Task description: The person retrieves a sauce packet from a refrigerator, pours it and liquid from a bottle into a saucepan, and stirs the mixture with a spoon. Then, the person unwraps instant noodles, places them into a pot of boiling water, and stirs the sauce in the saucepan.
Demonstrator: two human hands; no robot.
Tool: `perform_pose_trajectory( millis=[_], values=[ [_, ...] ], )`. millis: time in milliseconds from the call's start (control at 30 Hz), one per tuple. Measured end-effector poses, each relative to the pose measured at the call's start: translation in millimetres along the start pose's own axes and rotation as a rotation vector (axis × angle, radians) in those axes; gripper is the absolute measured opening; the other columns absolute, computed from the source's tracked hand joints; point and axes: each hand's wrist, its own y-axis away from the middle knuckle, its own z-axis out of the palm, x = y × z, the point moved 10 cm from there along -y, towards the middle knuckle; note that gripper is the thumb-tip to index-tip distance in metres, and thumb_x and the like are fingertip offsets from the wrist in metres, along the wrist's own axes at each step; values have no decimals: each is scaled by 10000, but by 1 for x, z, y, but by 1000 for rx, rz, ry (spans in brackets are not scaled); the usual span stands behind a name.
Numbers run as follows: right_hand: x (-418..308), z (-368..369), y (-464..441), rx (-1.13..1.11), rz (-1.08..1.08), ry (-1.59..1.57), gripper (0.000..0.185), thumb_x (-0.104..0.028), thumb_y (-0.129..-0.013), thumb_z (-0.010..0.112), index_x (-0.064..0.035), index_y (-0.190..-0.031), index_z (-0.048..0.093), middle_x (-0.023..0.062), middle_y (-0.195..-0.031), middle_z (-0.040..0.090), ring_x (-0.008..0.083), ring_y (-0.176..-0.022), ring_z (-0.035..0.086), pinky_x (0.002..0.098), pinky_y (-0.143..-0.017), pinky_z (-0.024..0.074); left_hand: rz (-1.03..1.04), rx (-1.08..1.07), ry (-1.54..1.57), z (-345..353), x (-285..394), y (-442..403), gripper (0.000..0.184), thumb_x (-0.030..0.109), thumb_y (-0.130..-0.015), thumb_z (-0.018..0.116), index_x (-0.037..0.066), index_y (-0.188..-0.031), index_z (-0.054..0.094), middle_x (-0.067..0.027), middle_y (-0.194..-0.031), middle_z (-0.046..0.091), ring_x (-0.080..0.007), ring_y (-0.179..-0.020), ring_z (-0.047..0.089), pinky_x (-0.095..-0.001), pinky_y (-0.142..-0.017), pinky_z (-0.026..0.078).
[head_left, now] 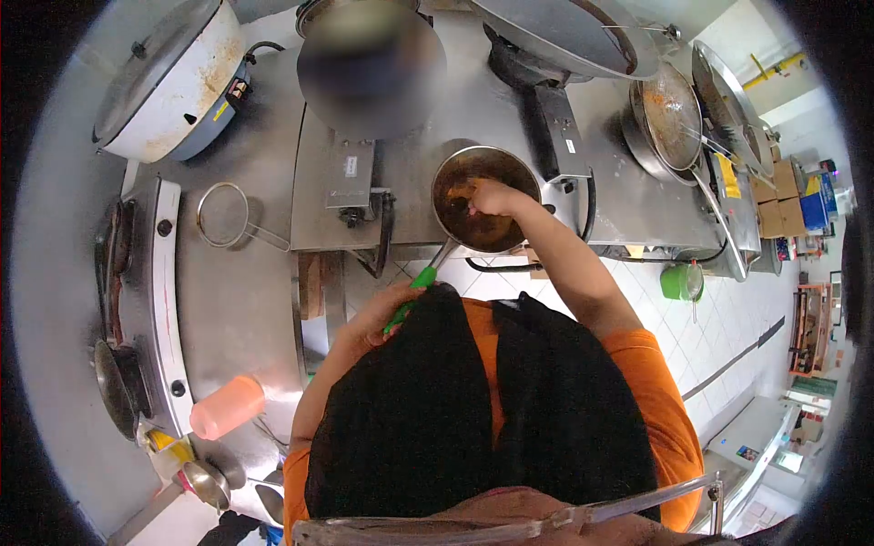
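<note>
My left hand [381, 314] is wrapped round the green handle [424, 278] of a metal saucepan [438, 211], partly hidden by the dark clothing on my chest. The saucepan sits at the front edge of the steel counter, its handle pointing toward me. Dark brown staining or residue with orange patches covers its inside. Reaching down into the saucepan is my right hand [492, 197], its fingers closed near the inner surface. Something orange-brown shows beside the fingertips, but I cannot make out what they hold.
Gas burner controls [351, 173] flank the saucepan. A large wok [583, 41] stands behind, and strainers [669, 118] rest at right. On the left are a white cooker [182, 86], a small sieve [223, 215], a stove [164, 300] and an orange cup [228, 407]. A green basket [681, 282] is lower right.
</note>
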Motion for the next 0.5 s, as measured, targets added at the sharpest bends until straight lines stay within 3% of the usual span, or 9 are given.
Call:
perform_pose_trajectory(
  millis=[100, 200, 333, 433, 467, 500],
  values=[
    [-35, 3, 29, 132, -77, 491, 212, -179, -712, 498, -42, -786, 642, 174, -830, 615, 272, -779, 613, 378, -643, 491, -30, 36, -35, -5, -1, 3, 226, 273, -813, 529, 117, -972, 490, 38, -575, 424, -27, -304, 343, -144, -246, 271],
    [-47, 19, 36, 231, -43, 596, 187, -150, -723, 491, -63, -776, 648, 150, -823, 623, 247, -779, 619, 366, -651, 498, -36, -11, 15, -6, -8, -3, 223, 258, -824, 513, 117, -996, 492, 39, -605, 443, -27, -298, 337, -143, -244, 273],
    [-45, 6, 27, 358, -22, 526, 193, -131, -748, 471, -61, -820, 636, 130, -777, 629, 246, -663, 618, 349, -529, 492, -44, -2, 20, 3, 3, 8, 257, 230, -837, 491, 102, -1060, 497, 37, -683, 492, -22, -351, 378, -144, -283, 310],
    [12, 18, -16, -70, 23, -218, 202, -129, -762, 453, -54, -836, 625, 90, -716, 618, 178, -522, 544, 310, -381, 395, -81, 101, 175, 18, 11, 19, 288, 213, -841, 483, 81, -1097, 498, 30, -746, 533, -18, -423, 431, -147, -333, 350],
    [36, 28, -23, -216, 161, -476, 203, -141, -765, 445, -48, -825, 616, 51, -686, 594, 119, -459, 435, 282, -330, 282, -41, 49, 157, 19, 13, 16, 286, 210, -842, 481, 76, -1094, 501, 25, -766, 541, -17, -449, 444, -147, -349, 357],
    [33, 22, -18, -234, 113, -367, 205, -163, -762, 461, -48, -826, 618, 71, -704, 607, 137, -484, 484, 298, -344, 323, -2, 0, 143, 18, 12, 12, 284, 206, -843, 479, 70, -1091, 503, 20, -785, 549, -15, -475, 457, -147, -365, 365]
  ],
)
